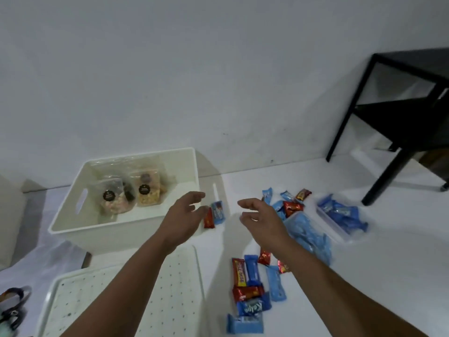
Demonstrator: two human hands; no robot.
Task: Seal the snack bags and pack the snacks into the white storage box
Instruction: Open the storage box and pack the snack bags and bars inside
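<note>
The white storage box (73,216) stands at the left on the white surface, and two clear snack bags (116,199) with dark round labels stand inside it. My left hand (183,216) hovers empty, fingers apart, by the box's right wall. Just right of it lie a red bar (209,218) and a blue bar (218,212). My right hand (261,221) is also empty with its fingers spread, above the surface. Red and blue wrapped snacks (286,205) lie scattered beyond it, and more snacks (250,285) lie near me between my forearms.
A white perforated lid (177,276) lies in front under my left forearm. Two clear containers (340,216) with blue packets sit at the right. A black table (398,110) stands at the far right against the wall. Dark objects (12,305) lie at the lower left edge.
</note>
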